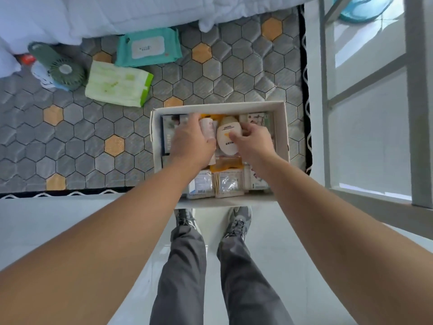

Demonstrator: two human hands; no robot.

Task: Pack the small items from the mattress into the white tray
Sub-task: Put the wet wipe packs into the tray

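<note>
1. the white tray [286, 127] sits at the near edge of the mattress [234, 73], already crowded with small packets and boxes.
2. the left hand [191, 139] is inside the tray, its grip closed around a pale pink tube [208, 127].
3. the right hand [254, 137] is just beside it, fingers curled on a cream bottle [228, 137] with its thumb across the front; the bottle lies among the other items.
4. still out on the mattress, well apart from the tray: a teal wipes pack [148, 48], a green-and-white tissue pack [118, 84] and a small green fan [61, 66] by the white bedding [117, 12].
</note>
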